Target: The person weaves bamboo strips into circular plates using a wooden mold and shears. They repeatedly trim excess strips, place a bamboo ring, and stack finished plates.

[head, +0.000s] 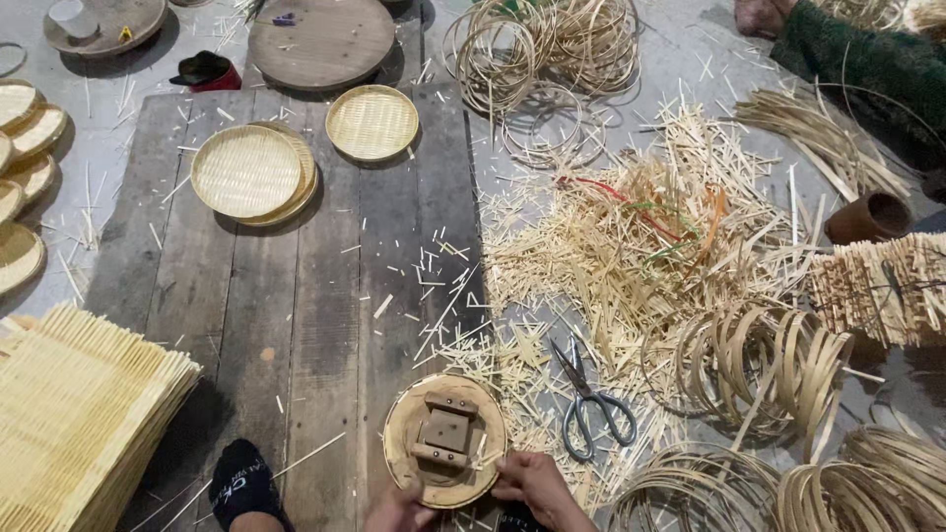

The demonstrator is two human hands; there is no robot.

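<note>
Both hands sit low and close together, just in front of the body. The left hand [399, 509] is curled, knuckles up, fingers bent inward. The right hand [532, 483] lies just beside it, fingers pointing left, thumb tucked. A dark-socked foot [239, 483] rests to the left.

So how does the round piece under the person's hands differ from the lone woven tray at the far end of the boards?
The round piece lies under both hands, left hand and right hand, at the near edge; the lone woven tray lies untouched. The round piece carries a blocky wooden fixture at its centre, while the woven tray shows an open, fine weave. The round piece looks darker and browner, the woven tray pale yellow. Both are circular and rest on the dark boards.
</note>
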